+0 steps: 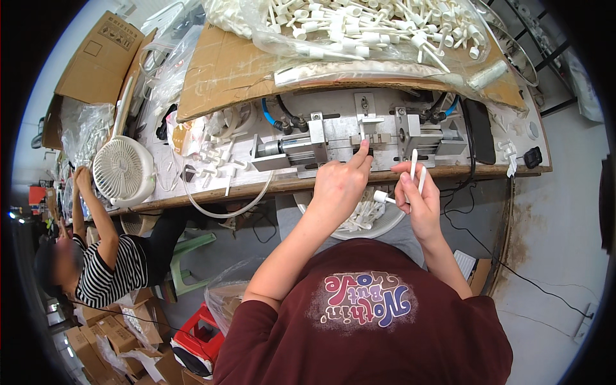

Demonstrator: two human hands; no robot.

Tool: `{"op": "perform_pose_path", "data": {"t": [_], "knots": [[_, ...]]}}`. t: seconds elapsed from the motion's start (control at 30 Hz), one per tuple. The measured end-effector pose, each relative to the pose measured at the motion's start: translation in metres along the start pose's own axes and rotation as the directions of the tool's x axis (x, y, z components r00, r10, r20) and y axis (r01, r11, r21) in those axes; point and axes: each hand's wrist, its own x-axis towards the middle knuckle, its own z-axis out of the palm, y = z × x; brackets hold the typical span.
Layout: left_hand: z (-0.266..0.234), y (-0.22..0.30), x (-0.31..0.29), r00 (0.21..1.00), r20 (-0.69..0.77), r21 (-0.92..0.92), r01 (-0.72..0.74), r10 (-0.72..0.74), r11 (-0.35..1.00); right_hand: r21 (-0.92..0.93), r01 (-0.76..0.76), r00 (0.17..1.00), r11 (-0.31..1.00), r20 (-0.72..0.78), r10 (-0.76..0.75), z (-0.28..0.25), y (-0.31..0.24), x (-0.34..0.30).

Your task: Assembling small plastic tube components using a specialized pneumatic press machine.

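My left hand (343, 187) reaches to the middle of a metal clamping fixture (366, 138) on the bench. Its index finger is stretched forward, the tip at a slim white piece (364, 128) in the fixture. The other fingers curl underneath, and whatever they hold is hidden. Just right of it, my right hand (420, 202) is closed on several white plastic sticks (414, 162). A white cap (381, 196) sticks out on the left side of that hand. Below both hands, a white basin (391, 221) contains more white sticks.
Cardboard (224, 64) covers the bench's back, bearing a heap of white capped sticks (359, 25). A white fan (124, 171) and loose white parts (215, 160) lie left. A phone (479, 131) and cables are right. Another person (122, 263) works at far left.
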Motion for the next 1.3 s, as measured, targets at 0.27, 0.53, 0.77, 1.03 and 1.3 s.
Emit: {"op": "perform_pose_path", "data": {"t": [0.27,0.53,0.77,1.03,1.3], "knots": [[0.005,-0.003,-0.001,0.999,-0.028,-0.055,0.013,-0.015,0.998,0.071,-0.009,1.000,0.997,0.014,0.008,-0.001,-0.001,-0.003],[-0.011,0.003,-0.006,0.996,-0.065,-0.296,0.036,-0.058,0.955,0.118,-0.011,1.000,0.993,0.005,0.010,-0.005,-0.006,-0.005],[-0.048,0.021,-0.015,0.988,0.155,-0.835,0.124,0.013,0.535,0.330,-0.123,0.989,0.936,0.115,0.089,-0.007,-0.028,-0.011],[-0.066,0.022,-0.023,0.942,0.331,-0.888,0.292,0.052,0.355,0.272,-0.102,0.994,0.957,0.053,0.091,-0.009,-0.028,-0.008],[-0.040,0.022,-0.023,0.954,-0.093,-0.726,0.132,-0.286,0.675,0.166,0.002,0.995,0.986,-0.098,0.015,-0.029,-0.012,0.002]]}}
